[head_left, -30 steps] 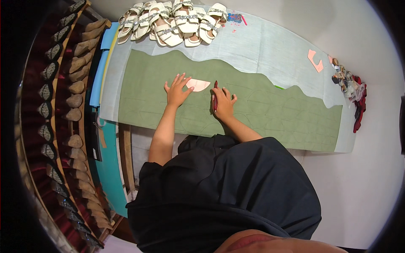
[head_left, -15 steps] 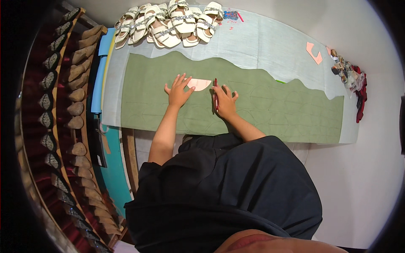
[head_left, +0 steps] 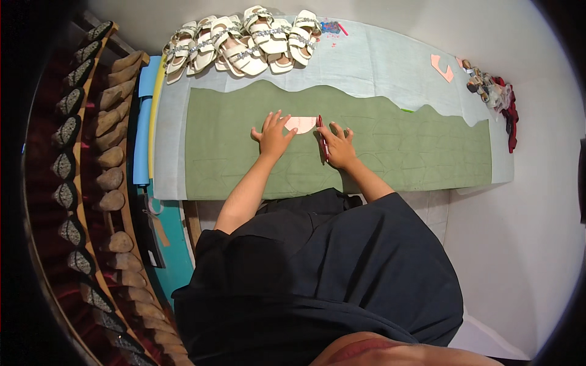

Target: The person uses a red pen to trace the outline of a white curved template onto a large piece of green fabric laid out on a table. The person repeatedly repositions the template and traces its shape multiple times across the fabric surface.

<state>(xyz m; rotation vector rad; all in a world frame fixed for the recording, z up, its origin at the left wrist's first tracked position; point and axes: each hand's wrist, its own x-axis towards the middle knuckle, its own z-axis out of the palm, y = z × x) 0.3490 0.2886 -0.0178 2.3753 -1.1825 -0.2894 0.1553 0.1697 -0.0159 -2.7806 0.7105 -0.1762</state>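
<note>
We press our left hand flat on the pale paper pattern piece atop the green felt sheet, right hand gripping a red pen, many outlines traced, much sheet bare.

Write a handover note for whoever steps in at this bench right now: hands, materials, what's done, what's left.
Left hand: spread flat, pinning the pale template on the green sheet.
Right hand: holds a red pen, tip at the template's right edge.
Green sheet lies over a light blue sheet. Faint traced outlines already show across the green sheet to the right and lower left. The outline around the template looks unfinished; the upper left of the sheet appears unmarked.
White sandals are piled at the far edge, pink cut pieces far right.
</note>
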